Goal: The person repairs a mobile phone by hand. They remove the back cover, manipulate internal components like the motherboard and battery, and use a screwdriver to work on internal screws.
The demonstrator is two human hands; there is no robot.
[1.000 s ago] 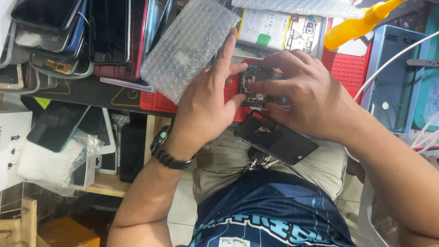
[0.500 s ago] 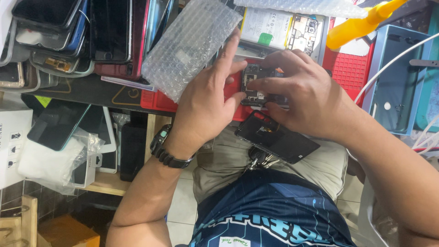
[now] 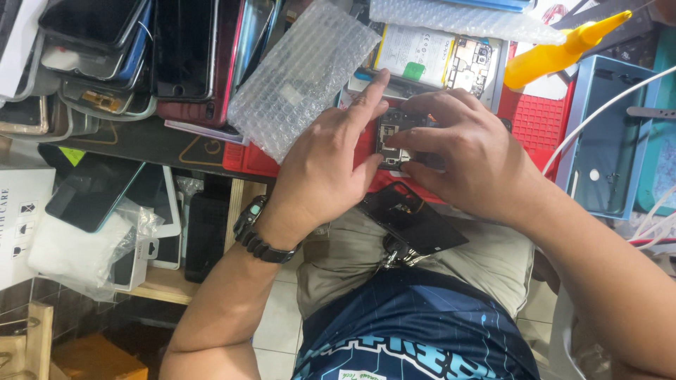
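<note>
Torso in a dark blue patterned shirt (image 3: 415,331) and khaki shorts (image 3: 486,260) fills the lower frame, cut off at the bottom edge. A black phone back cover (image 3: 412,222) lies tilted on the lap, with a small metal bunch, hard to identify, poking out beneath its lower edge.

Above it, both forearms rise to the bench edge. The left hand (image 3: 320,169), with a black wristwatch (image 3: 257,229) on the wrist, is loosely curled: its forefinger points straight up along the left side of an opened phone (image 3: 394,130), and its thumb presses in near the phone's lower corner. The right hand (image 3: 472,151) lies over the phone from the right, fingers bent and closed round its upper and right edges, thumb across the lower part. Only a strip of dark circuit board and metal shields shows between the two hands; the rest of the phone is hidden, and whether a tool is held cannot be told. The phone sits on a red work mat (image 3: 539,123) at the near edge of the bench.

Just left of the left forefinger lies a sheet of bubble wrap (image 3: 303,74), tilted. Beyond the hands, a second opened phone (image 3: 440,56) shows a white battery and boards. A yellow squeeze bottle (image 3: 556,49) lies on its side to the right, nozzle towards the upper right, near a light blue phone frame (image 3: 605,134). White cables (image 3: 598,116) cross that frame. A stack of phones and screens (image 3: 141,56) crowds the far left, partly cut off by the top edge.
</note>
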